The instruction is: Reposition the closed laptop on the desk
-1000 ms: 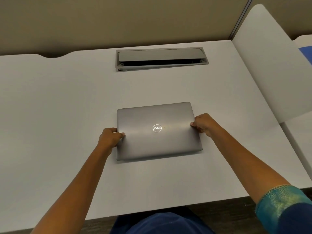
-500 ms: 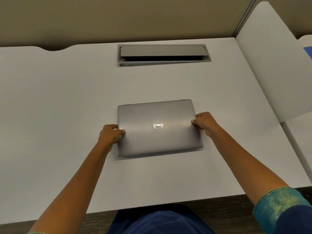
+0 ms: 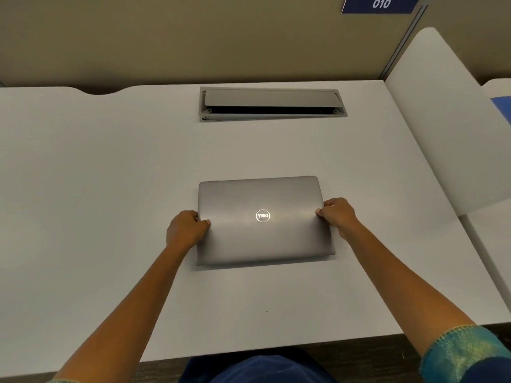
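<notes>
A closed grey laptop (image 3: pixel 262 239) with a round logo on its lid lies flat in the middle of the white desk (image 3: pixel 96 189). My left hand (image 3: pixel 186 229) grips its left edge, thumb on the lid. On the opposite side, my right hand (image 3: pixel 338 215) holds the right edge the same way. The laptop sits nearly square to the desk's front edge, its near side slightly lower on the left.
A recessed cable tray (image 3: pixel 272 104) with its flap ajar is set into the desk behind the laptop. A white divider panel (image 3: pixel 442 128) rises along the right side. A tan partition wall stands at the back, bearing a blue number sign (image 3: pixel 380 4).
Both hands have kept their grip on the laptop's sides. The laptop has turned slightly, squaring up with the desk, and my view has tilted up.
</notes>
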Tool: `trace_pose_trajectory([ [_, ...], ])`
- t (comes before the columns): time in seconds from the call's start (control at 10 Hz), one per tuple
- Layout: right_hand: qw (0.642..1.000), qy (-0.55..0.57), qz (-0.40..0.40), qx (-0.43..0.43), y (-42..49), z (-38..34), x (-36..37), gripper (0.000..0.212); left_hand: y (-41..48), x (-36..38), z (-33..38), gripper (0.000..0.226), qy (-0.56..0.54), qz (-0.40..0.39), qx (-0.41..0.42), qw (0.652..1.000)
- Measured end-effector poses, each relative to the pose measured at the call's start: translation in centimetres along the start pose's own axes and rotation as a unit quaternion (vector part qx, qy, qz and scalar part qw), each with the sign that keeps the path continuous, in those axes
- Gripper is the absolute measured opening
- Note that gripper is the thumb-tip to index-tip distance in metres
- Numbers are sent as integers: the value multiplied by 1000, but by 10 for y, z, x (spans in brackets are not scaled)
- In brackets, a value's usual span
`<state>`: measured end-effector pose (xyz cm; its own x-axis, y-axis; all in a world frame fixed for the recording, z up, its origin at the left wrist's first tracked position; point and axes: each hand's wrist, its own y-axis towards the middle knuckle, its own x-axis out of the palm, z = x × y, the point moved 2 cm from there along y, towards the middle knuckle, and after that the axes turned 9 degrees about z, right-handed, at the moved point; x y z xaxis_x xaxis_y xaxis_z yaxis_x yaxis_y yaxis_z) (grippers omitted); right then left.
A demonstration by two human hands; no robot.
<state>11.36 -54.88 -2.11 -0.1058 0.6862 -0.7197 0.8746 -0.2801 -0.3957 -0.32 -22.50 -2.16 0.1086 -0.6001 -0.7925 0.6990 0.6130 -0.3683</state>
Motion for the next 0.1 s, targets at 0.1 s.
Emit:
trace_pose_trajectory([
  [0.1, 994, -42, 63, -77, -8, -8, -2, 43, -4, 1, 14, 64, 66, 88, 91, 990],
])
